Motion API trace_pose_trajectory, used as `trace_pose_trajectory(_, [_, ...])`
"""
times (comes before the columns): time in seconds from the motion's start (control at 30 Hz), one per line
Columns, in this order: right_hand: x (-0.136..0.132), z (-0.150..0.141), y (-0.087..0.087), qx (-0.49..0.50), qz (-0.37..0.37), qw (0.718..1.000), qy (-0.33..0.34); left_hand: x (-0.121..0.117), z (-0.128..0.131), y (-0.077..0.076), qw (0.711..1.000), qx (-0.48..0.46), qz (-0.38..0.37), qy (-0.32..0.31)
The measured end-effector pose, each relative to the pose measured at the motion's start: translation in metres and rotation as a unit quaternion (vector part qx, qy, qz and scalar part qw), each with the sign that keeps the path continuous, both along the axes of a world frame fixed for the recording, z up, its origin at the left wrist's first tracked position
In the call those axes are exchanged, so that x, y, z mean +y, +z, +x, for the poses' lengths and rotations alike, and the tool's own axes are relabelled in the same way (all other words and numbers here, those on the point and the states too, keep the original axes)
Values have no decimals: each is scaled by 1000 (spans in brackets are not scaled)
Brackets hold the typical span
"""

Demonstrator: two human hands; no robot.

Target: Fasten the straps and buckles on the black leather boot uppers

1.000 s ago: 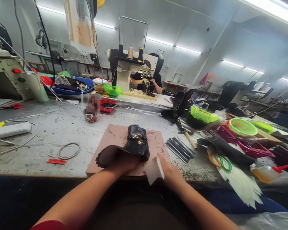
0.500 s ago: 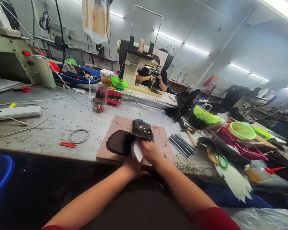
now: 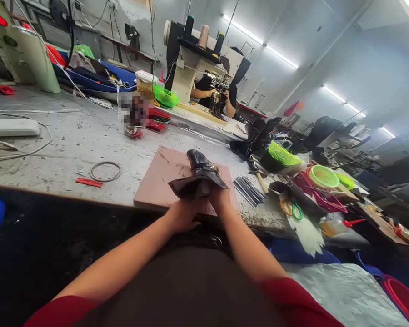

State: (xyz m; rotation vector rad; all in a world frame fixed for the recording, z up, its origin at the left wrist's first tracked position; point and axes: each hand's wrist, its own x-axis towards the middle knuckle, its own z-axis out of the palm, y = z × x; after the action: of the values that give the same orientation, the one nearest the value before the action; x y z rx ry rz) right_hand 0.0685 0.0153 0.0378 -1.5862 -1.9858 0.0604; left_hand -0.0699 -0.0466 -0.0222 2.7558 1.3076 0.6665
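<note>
A black leather boot upper [image 3: 204,172] with a strap and gold-coloured trim lies tilted over a pinkish board [image 3: 153,181] on the bench. My left hand [image 3: 184,213] grips its near edge from below, the thumb sticking out and the fingertips hidden under the leather. At the right end of that edge, my right hand [image 3: 220,199] is closed on the upper, its fingers partly covered by it. The opening of the upper faces me and shows a dark inside.
Right of the board lie dark strips [image 3: 248,190], a hammer [image 3: 261,182], scissors [image 3: 296,210] and a glue bottle [image 3: 332,227]. A metal ring [image 3: 105,170] and red strip [image 3: 89,182] lie left. A co-worker sits behind a sewing machine [image 3: 184,79].
The boot upper has been turned, its near flap swinging right and folding toward me. The white piece by my hands is out of sight. My view has shifted.
</note>
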Motion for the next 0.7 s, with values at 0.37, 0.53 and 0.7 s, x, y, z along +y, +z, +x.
trace_pose_trajectory(0.37, [1, 5, -1, -7, -20, 1000, 3, -8, 5, 4, 997, 55, 32, 31])
trace_pose_trajectory(0.53, [4, 8, -3, 6, -27, 1000, -3, -11, 4, 8, 996, 77, 50, 14])
trace_pose_trajectory(0.7, [8, 8, -6, 21, -32, 999, 2, -11, 5, 7, 995, 83, 59, 17])
